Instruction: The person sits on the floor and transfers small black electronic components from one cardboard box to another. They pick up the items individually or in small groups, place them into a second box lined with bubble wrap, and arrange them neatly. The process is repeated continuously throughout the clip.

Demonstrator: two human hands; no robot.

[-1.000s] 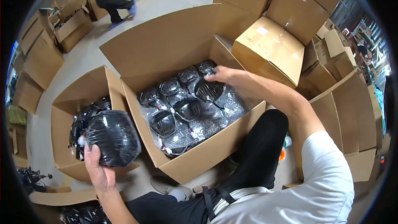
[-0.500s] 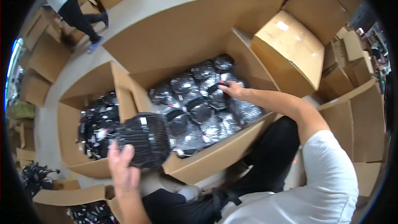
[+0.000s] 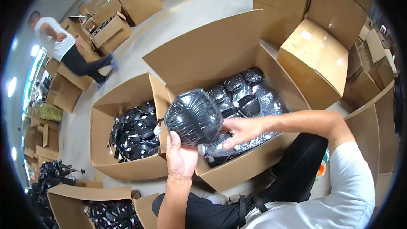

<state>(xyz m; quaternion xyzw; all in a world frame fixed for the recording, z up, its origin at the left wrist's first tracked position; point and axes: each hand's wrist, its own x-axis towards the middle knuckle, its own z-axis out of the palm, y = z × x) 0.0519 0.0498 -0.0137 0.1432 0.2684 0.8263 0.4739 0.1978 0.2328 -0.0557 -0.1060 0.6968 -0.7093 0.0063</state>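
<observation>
A rounded black bundle wrapped in shiny clear film (image 3: 193, 116) is raised over the boxes. My left hand (image 3: 182, 159) grips it from below, with the thumb up along its near left side. At the bundle's right edge is my right hand (image 3: 243, 131), thumb and fingers apart; some fingertips are hidden behind the bundle, so contact is unclear. Beneath lies an open cardboard box (image 3: 231, 171) holding several similar wrapped black bundles (image 3: 250, 106) and crumpled clear film (image 3: 271, 97).
To the left stands a cardboard box (image 3: 99, 144) of loose black parts (image 3: 135, 131). Another box of parts (image 3: 112, 216) sits at the lower left, near a pile of black pieces (image 3: 53, 182). A closed carton (image 3: 316, 55) is at right. A person (image 3: 63, 46) walks at far left.
My left hand has brought the wrapped bundle rightward over the larger box, and its rounded side now shows. My right hand has left the bundles in the box and come to it. The view has shifted.
</observation>
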